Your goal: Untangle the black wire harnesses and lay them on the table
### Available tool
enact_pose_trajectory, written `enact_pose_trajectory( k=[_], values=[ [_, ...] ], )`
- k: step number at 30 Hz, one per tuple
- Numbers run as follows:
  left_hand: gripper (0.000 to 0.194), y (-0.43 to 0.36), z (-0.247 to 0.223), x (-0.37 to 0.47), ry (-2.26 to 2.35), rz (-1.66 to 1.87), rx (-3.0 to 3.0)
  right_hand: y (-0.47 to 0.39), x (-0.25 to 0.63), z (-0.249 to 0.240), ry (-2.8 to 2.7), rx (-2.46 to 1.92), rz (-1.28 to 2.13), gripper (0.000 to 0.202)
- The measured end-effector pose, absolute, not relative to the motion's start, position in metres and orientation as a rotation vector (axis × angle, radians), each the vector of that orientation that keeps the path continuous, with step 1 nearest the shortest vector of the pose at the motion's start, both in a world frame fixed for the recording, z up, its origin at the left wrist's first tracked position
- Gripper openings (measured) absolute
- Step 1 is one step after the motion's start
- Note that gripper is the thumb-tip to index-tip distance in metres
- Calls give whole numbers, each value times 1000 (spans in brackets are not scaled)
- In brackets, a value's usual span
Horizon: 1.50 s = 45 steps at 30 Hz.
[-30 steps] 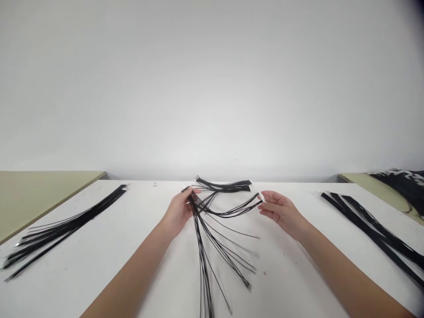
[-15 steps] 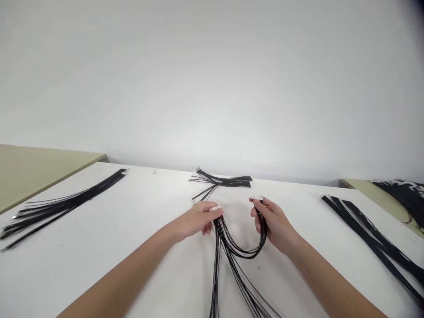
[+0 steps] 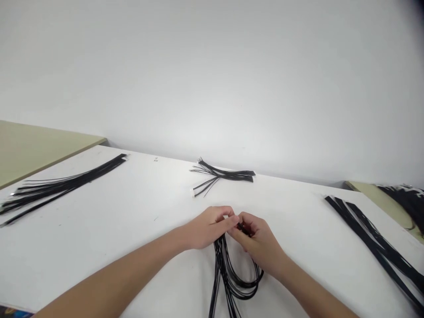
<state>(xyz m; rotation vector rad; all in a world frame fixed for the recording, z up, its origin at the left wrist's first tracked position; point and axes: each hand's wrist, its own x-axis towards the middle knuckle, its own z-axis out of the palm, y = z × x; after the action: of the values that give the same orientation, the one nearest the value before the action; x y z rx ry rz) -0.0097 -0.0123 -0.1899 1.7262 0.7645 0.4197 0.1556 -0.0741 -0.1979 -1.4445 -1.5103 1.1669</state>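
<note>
A bundle of thin black cables (image 3: 222,269) hangs from my two hands, its loose lengths running down past the bottom of the view. My left hand (image 3: 212,225) is closed on the bundle near its upper end, thumb and fingers pinched together. Touching it at the fingertips, my right hand (image 3: 256,234) is closed on the other end of the cables, which curve up in a loop below it. The fingers hide the cable ends where the hands meet.
On the white table (image 3: 149,201) lie more black cable bundles: one at the left (image 3: 66,185), a small one at the back (image 3: 225,174) and one at the right (image 3: 374,245). Green-yellow surfaces (image 3: 43,148) flank the table, the right one bearing dark cables (image 3: 402,201). A wall stands behind.
My hands have come together; the right one moved left and down, bringing its cable end to the left hand. The cable loop now hangs lower and narrower. The view has shifted slightly.
</note>
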Motion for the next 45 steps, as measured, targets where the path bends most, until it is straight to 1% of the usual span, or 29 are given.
enact_pose_trajectory(
  k=[3,9,12,14,17,19,21,22,24,26,28,30,32,34,37,42,45],
  values=[
    [41,-13,-194,-9,736,437,1761,-75,155,-199,-1554,-1459,1121,31],
    [47,-7,-189,-12,810,572,1562,-68,164,-192,-1301,-1434,1369,33],
    [45,-2,-183,-14,888,603,1346,-65,167,-189,-1252,-1393,1309,32],
    [45,0,-181,-14,934,624,1230,-65,168,-190,-1289,-1387,1116,28],
    [45,2,-180,-12,1007,661,1124,-68,170,-195,-1551,-1325,591,17],
    [44,3,-182,-11,1031,674,1082,-71,172,-198,-1748,-1257,271,14],
    [44,3,-182,-11,1033,689,1058,-74,171,-200,-1846,-1282,159,16],
    [44,4,-183,-10,1025,697,1056,-75,171,-199,-1857,-1333,194,18],
    [43,4,-183,-10,1015,706,1065,-76,168,-197,-1812,-1471,396,24],
    [43,5,-184,-10,1036,710,1080,-76,166,-192,-1656,-1584,723,32],
    [44,5,-186,-10,1082,708,1103,-75,165,-186,-1388,-1585,1111,37],
    [44,7,-189,-10,1102,726,1156,-75,166,-180,-1056,-1467,1467,33],
    [44,9,-192,-11,1078,772,1231,-75,166,-176,-773,-1316,1703,24],
    [44,10,-195,-12,1057,828,1287,-77,163,-174,-632,-1205,1830,20],
    [44,10,-196,-13,1066,858,1299,-82,155,-177,-683,-1092,1981,13],
    [42,2,-191,-11,1086,814,1207,-90,143,-186,-939,-1102,2141,26],
    [41,-4,-186,-8,1089,737,1078,-91,144,-189,-1142,-1209,2112,23]
  ],
)
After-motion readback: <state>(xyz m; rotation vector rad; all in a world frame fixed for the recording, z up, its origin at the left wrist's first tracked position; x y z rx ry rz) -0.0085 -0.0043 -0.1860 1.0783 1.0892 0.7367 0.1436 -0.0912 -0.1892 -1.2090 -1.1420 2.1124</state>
